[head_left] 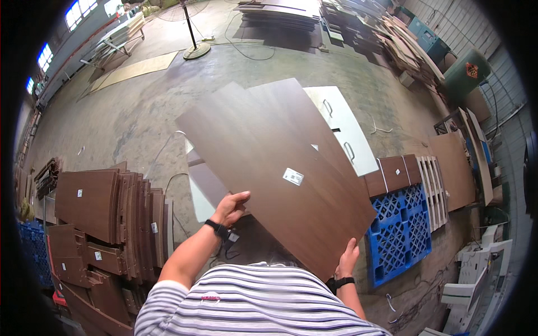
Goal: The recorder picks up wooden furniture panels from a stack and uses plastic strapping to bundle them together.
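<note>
I hold a large dark brown wood-grain panel [269, 162] up in front of me, tilted, with a small white label on its face. My left hand [230, 206] grips its lower left edge, a black watch on that wrist. My right hand [348, 259] grips its lower right corner, also with a black wristband. Behind the panel lies a white board with metal handles [342, 126].
Stacks of similar brown panels [106, 213] stand upright at my left. A blue plastic pallet [400, 229] lies at the right with brown boards [395, 173] and a white slatted piece [434, 190] on it. A fan stand [195, 50] and board piles [280, 14] sit farther off on the concrete floor.
</note>
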Tool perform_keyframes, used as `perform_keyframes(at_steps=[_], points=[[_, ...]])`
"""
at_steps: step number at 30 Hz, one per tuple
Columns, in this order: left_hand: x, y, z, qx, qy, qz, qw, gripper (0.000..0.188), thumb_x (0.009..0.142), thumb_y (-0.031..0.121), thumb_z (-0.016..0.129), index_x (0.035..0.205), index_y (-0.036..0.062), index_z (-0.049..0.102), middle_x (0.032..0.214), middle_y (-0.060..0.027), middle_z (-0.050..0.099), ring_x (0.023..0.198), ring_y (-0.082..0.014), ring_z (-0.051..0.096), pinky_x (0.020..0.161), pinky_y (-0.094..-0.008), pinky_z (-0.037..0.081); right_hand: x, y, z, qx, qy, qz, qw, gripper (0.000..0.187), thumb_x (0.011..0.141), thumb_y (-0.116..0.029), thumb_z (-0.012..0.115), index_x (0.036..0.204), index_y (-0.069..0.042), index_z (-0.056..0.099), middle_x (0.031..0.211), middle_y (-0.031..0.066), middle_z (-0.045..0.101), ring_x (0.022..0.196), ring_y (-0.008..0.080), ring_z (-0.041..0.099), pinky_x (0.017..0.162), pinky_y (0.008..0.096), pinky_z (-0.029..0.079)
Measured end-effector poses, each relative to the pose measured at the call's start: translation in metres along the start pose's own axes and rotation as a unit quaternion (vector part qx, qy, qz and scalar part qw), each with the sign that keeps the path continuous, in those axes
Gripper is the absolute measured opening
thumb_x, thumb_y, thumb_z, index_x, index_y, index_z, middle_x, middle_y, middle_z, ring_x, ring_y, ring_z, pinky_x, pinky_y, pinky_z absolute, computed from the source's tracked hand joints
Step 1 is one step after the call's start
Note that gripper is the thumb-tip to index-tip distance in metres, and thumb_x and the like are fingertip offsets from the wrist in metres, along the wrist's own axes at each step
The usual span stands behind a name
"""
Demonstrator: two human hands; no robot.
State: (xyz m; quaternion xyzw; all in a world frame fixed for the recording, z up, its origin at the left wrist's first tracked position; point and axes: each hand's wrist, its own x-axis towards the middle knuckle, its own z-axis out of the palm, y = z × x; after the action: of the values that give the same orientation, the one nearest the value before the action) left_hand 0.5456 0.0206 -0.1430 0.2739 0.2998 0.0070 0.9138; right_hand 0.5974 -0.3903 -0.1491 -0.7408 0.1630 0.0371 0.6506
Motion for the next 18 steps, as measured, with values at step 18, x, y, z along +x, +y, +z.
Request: perform_keyframes(at_steps=[18], points=[[0.219, -0.019, 0.022, 0.616, 0.168, 0.161, 0.752, 0.033, 0.084, 0.029, 0.062, 0.086, -0.0035, 0.056, 0.076, -0.0127, 0.063, 0.064, -0.0195, 0.061, 0.061, -0.0320, 0.050, 0.087, 0.058, 0.003, 0.047, -0.068, 0.228, 0.970, 0.039, 0.094, -0.036, 0.052, 0.103, 0.001, 0.054, 0.107, 0.0190, 0.061, 0.099, 0.0291, 0.059, 0.084, 0.0410, 0.047]])
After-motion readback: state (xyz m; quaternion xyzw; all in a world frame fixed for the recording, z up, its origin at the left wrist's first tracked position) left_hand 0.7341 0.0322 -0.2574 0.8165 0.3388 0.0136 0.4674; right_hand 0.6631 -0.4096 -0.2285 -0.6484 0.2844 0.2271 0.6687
